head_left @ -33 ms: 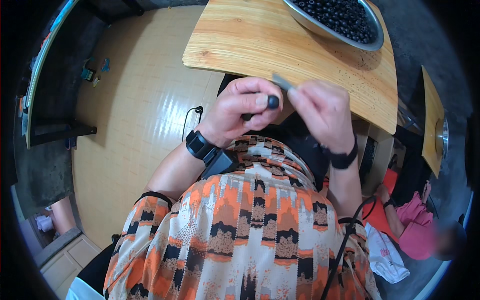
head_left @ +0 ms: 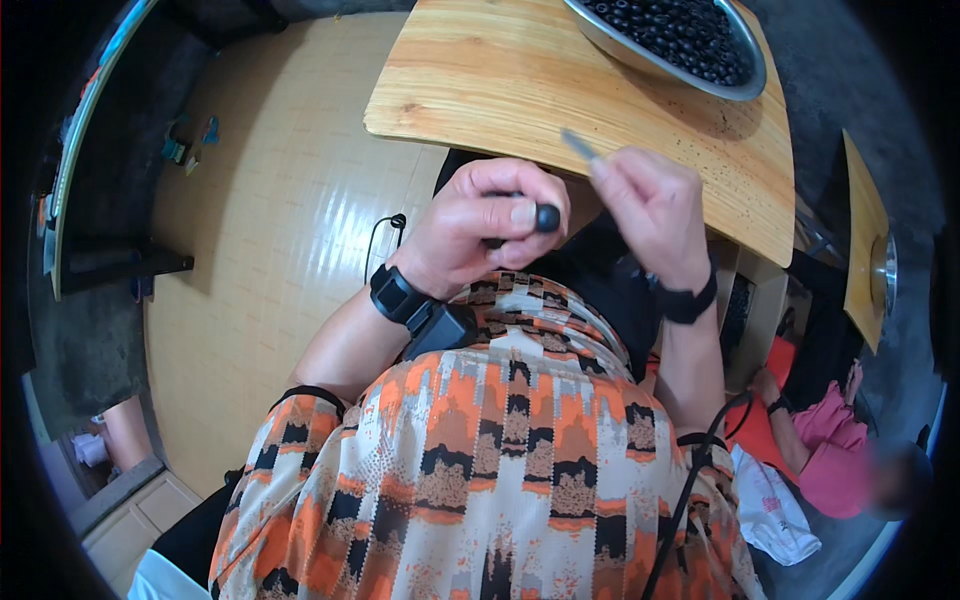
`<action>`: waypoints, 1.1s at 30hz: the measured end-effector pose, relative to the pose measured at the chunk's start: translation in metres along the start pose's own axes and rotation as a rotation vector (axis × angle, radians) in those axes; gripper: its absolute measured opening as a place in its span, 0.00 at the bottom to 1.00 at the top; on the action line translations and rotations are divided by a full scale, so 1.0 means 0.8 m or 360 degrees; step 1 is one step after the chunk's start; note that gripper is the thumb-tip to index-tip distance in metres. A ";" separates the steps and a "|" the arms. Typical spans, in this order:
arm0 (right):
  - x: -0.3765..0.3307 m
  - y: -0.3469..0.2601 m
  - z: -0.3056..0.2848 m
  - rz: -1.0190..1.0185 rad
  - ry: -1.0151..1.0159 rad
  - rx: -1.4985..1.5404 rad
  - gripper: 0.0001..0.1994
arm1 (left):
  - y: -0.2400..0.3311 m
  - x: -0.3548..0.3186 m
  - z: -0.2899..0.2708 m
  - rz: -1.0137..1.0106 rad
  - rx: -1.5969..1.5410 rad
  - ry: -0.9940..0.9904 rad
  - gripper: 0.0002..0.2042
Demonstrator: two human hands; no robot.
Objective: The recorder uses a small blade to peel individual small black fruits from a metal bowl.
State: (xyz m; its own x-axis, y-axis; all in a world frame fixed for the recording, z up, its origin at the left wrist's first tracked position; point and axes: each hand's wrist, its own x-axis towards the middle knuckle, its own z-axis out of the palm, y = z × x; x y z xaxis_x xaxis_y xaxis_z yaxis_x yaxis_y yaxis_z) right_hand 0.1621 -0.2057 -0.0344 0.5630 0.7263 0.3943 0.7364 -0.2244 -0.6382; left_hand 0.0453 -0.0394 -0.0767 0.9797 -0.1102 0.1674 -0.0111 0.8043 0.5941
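Between the thumb and fingers of my left hand (head_left: 485, 215), a small black rounded piece (head_left: 547, 218) is pinched, its smooth end pointing right. More black shows inside the curled fingers, mostly hidden. My right hand (head_left: 652, 210) is closed around a small knife, its thin grey blade (head_left: 578, 144) sticking out toward the upper left. The blade is apart from the black piece, above and to its right. Both hands are over my lap, at the front edge of the wooden table (head_left: 500, 70).
A metal bowl (head_left: 655, 72) heaped with small black ring-like pieces (head_left: 680, 35) stands on the table's far right. Dark crumbs are scattered near it. Beneath the table's right side is an open box (head_left: 765, 300). At the lower right, a person in pink (head_left: 835, 470) sits near a white bag (head_left: 775, 510).
My right hand has moved slightly up, lifting the knife blade away from my left hand. The left hand and its black piece have shifted slightly downward.
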 end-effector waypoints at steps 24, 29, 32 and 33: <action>-0.003 -0.037 0.015 0.0438 -0.0198 0.1483 0.05 | -0.001 -0.001 -0.007 -0.0056 -0.0045 0.0084 0.12; 0.003 -0.027 0.011 0.0520 -0.0259 0.1619 0.04 | 0.001 0.002 -0.004 -0.0117 0.0018 0.0114 0.12; 0.001 -0.029 0.009 0.0581 -0.0264 0.1525 0.05 | -0.003 0.001 -0.005 -0.0242 0.0010 0.0185 0.14; 0.004 -0.033 0.008 0.0661 -0.0283 0.1495 0.05 | -0.005 -0.002 -0.006 -0.0224 -0.0003 0.0237 0.14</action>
State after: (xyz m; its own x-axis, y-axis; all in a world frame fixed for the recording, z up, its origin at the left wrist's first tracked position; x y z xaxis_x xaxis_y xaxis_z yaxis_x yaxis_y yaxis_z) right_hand 0.1420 -0.1935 -0.0206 0.5860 0.8098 -0.0287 -0.1339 0.0619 -0.9891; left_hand 0.0446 -0.0394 -0.0832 0.9903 -0.1341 -0.0353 0.1282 0.7882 0.6019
